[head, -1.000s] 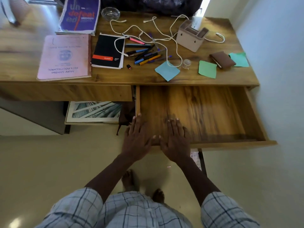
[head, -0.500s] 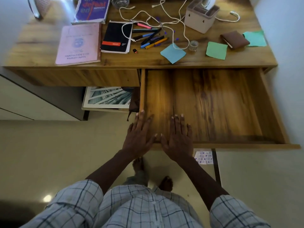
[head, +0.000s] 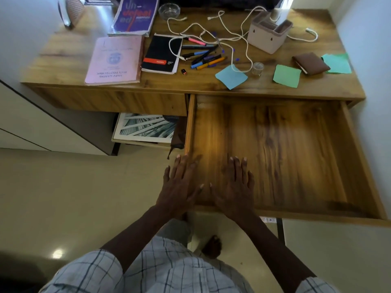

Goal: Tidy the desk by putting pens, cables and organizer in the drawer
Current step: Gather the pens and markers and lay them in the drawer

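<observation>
The wooden drawer [head: 357, 166] is pulled far out under the right half of the desk and holds nothing. My left hand [head: 182, 185] and my right hand [head: 234, 187] lie flat, palms down, fingers spread, over the drawer's near left corner, holding nothing. On the desktop above, several pens [head: 205, 56] lie in a loose pile. White cables [head: 228, 28] tangle across them. The beige organizer [head: 267, 34] stands upright at the back right, with a cable end trailing off to its right.
On the wooden desk [head: 63, 66] lie a pink booklet [head: 115, 60], a black notebook [head: 161, 53], a purple book [head: 135, 14], a glass ashtray [head: 169, 10], a brown wallet [head: 310, 63], sticky notes [head: 231, 77] and a small glass [head: 257, 68]. A picture [head: 146, 129] sits under the desk. A wall lies to the right.
The drawer has slid farther out toward me, with both hands staying flat at its near left corner. The view has shifted slightly; the desk items have not moved.
</observation>
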